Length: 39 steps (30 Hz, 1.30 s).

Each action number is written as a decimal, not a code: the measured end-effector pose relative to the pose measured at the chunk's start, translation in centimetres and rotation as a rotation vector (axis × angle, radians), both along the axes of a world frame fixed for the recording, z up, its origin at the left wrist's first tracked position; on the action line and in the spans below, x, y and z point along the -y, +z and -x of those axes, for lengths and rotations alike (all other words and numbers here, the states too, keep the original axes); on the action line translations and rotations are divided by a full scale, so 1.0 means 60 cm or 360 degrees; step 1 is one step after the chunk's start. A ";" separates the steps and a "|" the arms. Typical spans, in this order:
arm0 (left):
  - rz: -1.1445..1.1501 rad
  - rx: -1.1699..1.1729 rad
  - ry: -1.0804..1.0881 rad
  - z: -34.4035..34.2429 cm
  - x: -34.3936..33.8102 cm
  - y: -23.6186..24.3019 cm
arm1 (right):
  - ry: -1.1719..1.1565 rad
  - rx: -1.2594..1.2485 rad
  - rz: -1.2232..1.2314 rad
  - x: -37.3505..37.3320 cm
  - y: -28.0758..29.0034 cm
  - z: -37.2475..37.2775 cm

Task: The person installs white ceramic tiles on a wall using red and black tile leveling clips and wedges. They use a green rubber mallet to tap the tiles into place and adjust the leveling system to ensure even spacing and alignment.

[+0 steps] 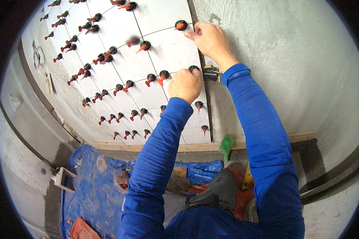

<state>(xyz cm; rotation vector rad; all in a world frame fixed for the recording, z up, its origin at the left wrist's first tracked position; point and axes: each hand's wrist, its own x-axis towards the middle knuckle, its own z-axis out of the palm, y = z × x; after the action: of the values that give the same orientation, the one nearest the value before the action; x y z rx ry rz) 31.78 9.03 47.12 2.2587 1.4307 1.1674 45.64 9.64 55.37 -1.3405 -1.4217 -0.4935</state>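
Observation:
White wall tiles (163, 51) carry rows of tile levelers with black round caps and red handles. My left hand (186, 85) is closed at a tile leveler (193, 68) on a joint near the tiles' right edge; its black cap shows above my fingers, which hide the handle. Higher up, my right hand (212, 42) has thumb and forefinger pinched at the tile edge. Whatever may be between them is too small to make out. Just left of those fingertips sits another tile leveler (180, 25), with its red handle uncovered.
Rough grey plaster (295, 67) covers the wall on the right. A wooden batten (267, 138) runs below the tiles, with a green bottle-like object (226, 147) beside it. Blue sheeting (91, 191) lies on the floor at left, bearing an orange cloth (84, 229).

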 end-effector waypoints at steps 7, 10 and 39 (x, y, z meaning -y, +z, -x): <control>0.1028 0.1071 -0.0596 0.002 0.014 0.008 | 0.0033 0.0003 -0.0031 -0.001 0.001 0.000; 0.1254 0.1557 -0.0720 0.001 0.023 0.001 | 0.0036 0.0002 -0.0073 -0.002 -0.002 0.000; 0.1719 0.2192 -0.1038 -0.007 -0.032 -0.045 | 0.0034 0.0021 -0.0107 -0.002 -0.004 0.000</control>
<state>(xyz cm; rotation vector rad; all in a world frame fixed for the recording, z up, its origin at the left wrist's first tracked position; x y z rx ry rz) 32.17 10.95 44.45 0.6520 0.4092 0.9239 45.62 9.78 55.13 -1.2694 -1.4169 -0.5327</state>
